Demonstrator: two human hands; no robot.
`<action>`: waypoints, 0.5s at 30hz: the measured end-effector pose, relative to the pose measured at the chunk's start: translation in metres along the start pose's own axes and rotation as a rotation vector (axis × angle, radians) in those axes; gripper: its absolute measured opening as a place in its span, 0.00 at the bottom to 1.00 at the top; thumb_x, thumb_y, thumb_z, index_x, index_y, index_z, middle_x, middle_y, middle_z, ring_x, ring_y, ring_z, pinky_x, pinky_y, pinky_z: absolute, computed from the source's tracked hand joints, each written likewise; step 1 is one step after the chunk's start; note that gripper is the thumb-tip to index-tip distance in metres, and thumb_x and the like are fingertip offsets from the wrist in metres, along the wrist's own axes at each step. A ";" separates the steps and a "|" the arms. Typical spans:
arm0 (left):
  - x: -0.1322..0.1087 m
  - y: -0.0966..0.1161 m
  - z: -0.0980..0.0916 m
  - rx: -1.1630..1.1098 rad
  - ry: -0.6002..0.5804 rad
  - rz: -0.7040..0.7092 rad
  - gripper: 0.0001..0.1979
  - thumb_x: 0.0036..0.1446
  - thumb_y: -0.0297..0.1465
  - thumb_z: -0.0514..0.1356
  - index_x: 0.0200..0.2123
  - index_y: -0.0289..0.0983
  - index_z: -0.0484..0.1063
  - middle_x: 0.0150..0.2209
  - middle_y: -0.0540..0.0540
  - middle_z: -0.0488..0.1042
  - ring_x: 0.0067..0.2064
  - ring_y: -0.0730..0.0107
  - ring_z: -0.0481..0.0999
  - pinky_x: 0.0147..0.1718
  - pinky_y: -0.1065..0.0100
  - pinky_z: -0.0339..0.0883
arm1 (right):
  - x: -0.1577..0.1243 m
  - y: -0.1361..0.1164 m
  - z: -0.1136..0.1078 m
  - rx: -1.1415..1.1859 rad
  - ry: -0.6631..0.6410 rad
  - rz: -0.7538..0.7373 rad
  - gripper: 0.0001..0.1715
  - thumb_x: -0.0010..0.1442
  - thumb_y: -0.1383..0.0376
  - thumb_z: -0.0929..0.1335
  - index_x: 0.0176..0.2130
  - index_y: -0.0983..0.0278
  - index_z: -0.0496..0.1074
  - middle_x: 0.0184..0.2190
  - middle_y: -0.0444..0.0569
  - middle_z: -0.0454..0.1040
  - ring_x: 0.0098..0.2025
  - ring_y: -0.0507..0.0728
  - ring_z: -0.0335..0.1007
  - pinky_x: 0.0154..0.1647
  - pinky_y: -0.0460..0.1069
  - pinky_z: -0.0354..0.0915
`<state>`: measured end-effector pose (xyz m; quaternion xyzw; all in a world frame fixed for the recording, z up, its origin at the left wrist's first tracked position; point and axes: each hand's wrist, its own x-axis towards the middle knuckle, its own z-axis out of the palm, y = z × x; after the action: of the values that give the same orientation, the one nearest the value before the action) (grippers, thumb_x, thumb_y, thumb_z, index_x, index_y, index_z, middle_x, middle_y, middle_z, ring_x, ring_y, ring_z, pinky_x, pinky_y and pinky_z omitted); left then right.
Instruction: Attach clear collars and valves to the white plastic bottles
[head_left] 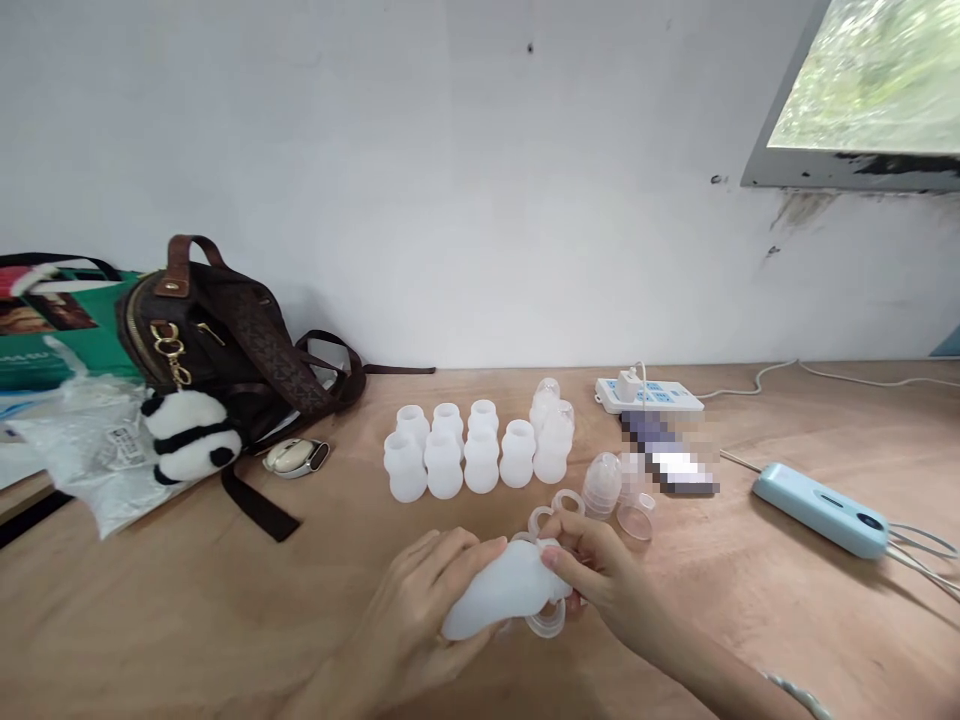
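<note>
A translucent white baby bottle [499,592] lies tilted between my hands, its neck end to the right. My left hand [420,600] is wrapped round its body from the left. My right hand [611,575] pinches at the neck end; whether a small part is also between those fingers is hidden. White collar rings [547,622] lie on the table just around and behind my right hand. Beyond them stand several open-necked bottles [444,465] in two rows. At their right end are bottles with clear domed caps [551,457].
Clear domed caps [602,485] stand right of the bottles, near a pixelated phone [664,455]. A power strip [660,396] lies by the wall, and a light-blue device [821,510] with cords at right. At left are a brown backpack [247,340], panda toy [195,440] and mouse [289,456].
</note>
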<state>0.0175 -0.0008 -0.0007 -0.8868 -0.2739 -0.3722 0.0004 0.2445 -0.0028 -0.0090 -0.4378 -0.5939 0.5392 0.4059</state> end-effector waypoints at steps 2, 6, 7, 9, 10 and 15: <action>-0.001 0.000 0.001 -0.120 -0.009 -0.103 0.26 0.52 0.29 0.68 0.55 0.40 0.69 0.39 0.45 0.80 0.34 0.62 0.79 0.34 0.65 0.73 | -0.004 0.002 0.000 -0.073 0.010 -0.082 0.20 0.65 0.50 0.66 0.32 0.62 0.65 0.25 0.41 0.67 0.24 0.50 0.64 0.22 0.44 0.60; -0.002 -0.001 0.002 -0.470 -0.046 -0.516 0.18 0.49 0.40 0.70 0.43 0.41 0.76 0.34 0.48 0.80 0.32 0.63 0.79 0.28 0.69 0.72 | -0.011 -0.002 -0.009 -0.465 0.021 -0.538 0.13 0.66 0.58 0.69 0.49 0.57 0.68 0.42 0.48 0.73 0.42 0.57 0.72 0.40 0.50 0.70; -0.002 -0.002 0.002 -0.556 -0.047 -0.582 0.18 0.49 0.43 0.69 0.41 0.40 0.77 0.32 0.49 0.80 0.30 0.64 0.78 0.26 0.70 0.71 | -0.012 -0.003 -0.011 -0.556 0.032 -0.661 0.15 0.67 0.62 0.68 0.53 0.54 0.67 0.49 0.50 0.71 0.48 0.58 0.70 0.45 0.51 0.70; 0.002 -0.002 -0.001 -0.640 -0.039 -0.612 0.19 0.50 0.45 0.68 0.40 0.39 0.76 0.30 0.50 0.79 0.27 0.66 0.77 0.23 0.72 0.68 | -0.012 -0.004 -0.015 -0.666 0.079 -0.816 0.22 0.68 0.66 0.67 0.58 0.49 0.63 0.61 0.52 0.60 0.60 0.61 0.63 0.52 0.55 0.69; 0.003 -0.001 -0.002 -0.613 -0.022 -0.586 0.19 0.51 0.44 0.68 0.42 0.39 0.76 0.31 0.49 0.80 0.27 0.67 0.77 0.23 0.72 0.68 | -0.012 -0.003 -0.015 -0.686 0.112 -0.839 0.26 0.67 0.63 0.68 0.61 0.47 0.60 0.65 0.52 0.54 0.63 0.64 0.58 0.55 0.57 0.68; 0.003 0.000 -0.003 -0.051 0.116 -0.133 0.19 0.60 0.35 0.64 0.54 0.40 0.70 0.40 0.45 0.81 0.35 0.65 0.79 0.32 0.69 0.68 | -0.013 -0.001 -0.013 -0.427 0.171 -0.533 0.44 0.62 0.42 0.66 0.67 0.52 0.48 0.60 0.57 0.62 0.57 0.66 0.66 0.53 0.60 0.69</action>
<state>0.0175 -0.0003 0.0040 -0.8433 -0.3220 -0.4291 -0.0311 0.2607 -0.0110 -0.0071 -0.3859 -0.7507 0.2393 0.4799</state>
